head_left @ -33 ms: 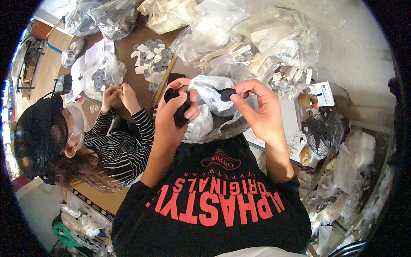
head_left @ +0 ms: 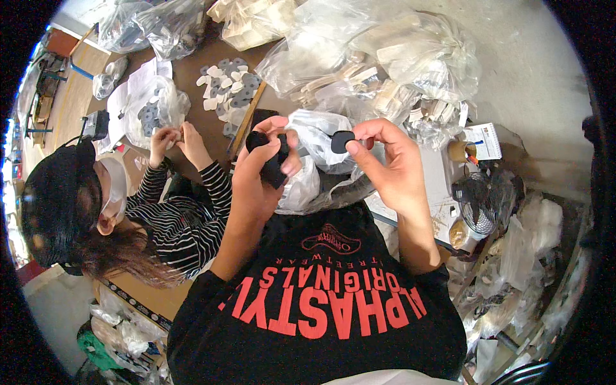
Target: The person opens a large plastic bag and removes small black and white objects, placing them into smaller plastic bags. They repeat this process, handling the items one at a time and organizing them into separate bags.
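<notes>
Left hand (head_left: 249, 172): fingers curled round black pieces (head_left: 274, 170), seemingly keeping them bunched | Right hand (head_left: 393, 165): thumb and forefinger clamped on flat black tab (head_left: 342, 142) by its edge, apparently leaving its face exposed | Tab: over plastic bag (head_left: 313, 125), between hands

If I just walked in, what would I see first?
Probably the small black piece pinched in the right hand near the middle, with more black pieces in the left hand beside it. Next, big clear plastic bags bulge at the top, and grey and white pieces lie on the brown surface toward the upper left.
</notes>
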A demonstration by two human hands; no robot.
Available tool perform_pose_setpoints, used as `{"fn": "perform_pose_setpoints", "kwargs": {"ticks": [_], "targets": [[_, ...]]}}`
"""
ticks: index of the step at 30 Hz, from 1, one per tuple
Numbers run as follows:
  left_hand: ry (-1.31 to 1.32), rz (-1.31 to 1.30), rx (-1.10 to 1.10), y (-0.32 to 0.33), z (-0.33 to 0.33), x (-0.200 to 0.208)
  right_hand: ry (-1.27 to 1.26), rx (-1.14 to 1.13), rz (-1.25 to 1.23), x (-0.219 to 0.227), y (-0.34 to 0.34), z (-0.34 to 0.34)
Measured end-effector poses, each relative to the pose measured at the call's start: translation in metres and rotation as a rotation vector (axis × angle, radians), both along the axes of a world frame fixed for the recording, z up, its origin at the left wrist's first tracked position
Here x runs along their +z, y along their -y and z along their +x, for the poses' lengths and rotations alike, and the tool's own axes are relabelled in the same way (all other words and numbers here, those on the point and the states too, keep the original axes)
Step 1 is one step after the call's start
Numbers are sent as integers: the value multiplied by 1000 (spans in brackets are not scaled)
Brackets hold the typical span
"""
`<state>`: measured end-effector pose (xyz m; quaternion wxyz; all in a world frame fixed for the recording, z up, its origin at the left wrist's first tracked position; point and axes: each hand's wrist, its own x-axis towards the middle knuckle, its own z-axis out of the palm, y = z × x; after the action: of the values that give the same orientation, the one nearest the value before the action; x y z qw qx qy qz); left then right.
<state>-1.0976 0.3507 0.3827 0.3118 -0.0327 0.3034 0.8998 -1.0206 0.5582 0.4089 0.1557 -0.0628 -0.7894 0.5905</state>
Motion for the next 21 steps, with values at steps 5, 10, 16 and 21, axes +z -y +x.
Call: {"fn": "perform_pose_setpoints", "kwargs": {"ticks": [5,10,16,21], "targets": [[59,3,-21,-6,0,0,108,36,-249,2,1,-6],[180,66,-23,-17,4,6,38,18,-143,6,14,-6],[-15,21,-109,-22,6,9,97,-26,145,-1,32,-8],[-54,21,-141,-24,5,6,10,-69,306,-3,34,-11]]}}
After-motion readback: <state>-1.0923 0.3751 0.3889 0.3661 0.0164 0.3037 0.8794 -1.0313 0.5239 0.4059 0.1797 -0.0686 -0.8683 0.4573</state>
